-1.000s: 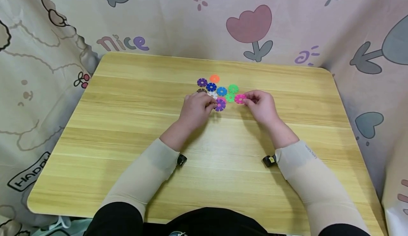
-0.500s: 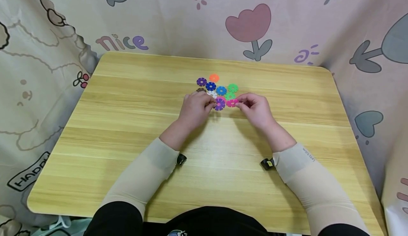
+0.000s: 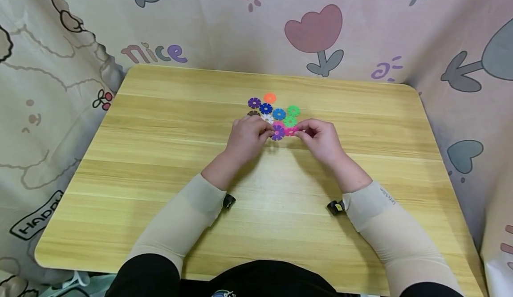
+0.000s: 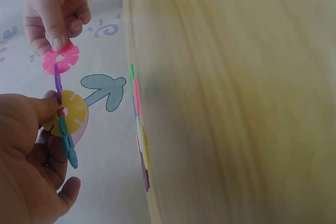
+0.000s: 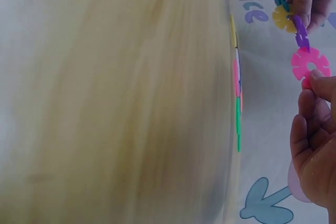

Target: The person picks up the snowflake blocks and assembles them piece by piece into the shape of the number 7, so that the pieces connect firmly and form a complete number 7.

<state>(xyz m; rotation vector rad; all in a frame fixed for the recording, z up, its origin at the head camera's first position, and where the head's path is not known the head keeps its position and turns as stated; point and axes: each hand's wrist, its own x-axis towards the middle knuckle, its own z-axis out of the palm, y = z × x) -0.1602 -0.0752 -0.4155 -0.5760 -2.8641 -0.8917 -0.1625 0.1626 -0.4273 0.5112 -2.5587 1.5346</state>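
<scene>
My left hand (image 3: 247, 139) pinches a small chain of notched plastic discs above the table. In the left wrist view this chain has a teal disc (image 4: 68, 142), a yellow disc (image 4: 77, 115) and a purple disc (image 4: 58, 83) slotted at angles to each other. Between thumb and fingers, my right hand (image 3: 322, 140) pinches a pink notched disc (image 5: 300, 64). Its edge meets the far edge of the purple disc, the two standing crosswise in both wrist views. From the head, the purple disc hides part of the pink one, and the yellow and teal discs are behind my left hand.
Loose notched discs lie flat on the wooden table (image 3: 180, 225) just beyond my hands: orange (image 3: 270, 98), dark blue (image 3: 266, 108), light blue (image 3: 279, 114), white (image 3: 267, 119), green (image 3: 293, 110) and others. A brown disc (image 3: 253, 113) is partly covered by my left hand. A printed curtain (image 3: 224, 30) hangs behind.
My right hand has moved left with the pink disc, bringing it from apart up against the purple disc and turning it more edge-on. The left hand has stayed nearly still.
</scene>
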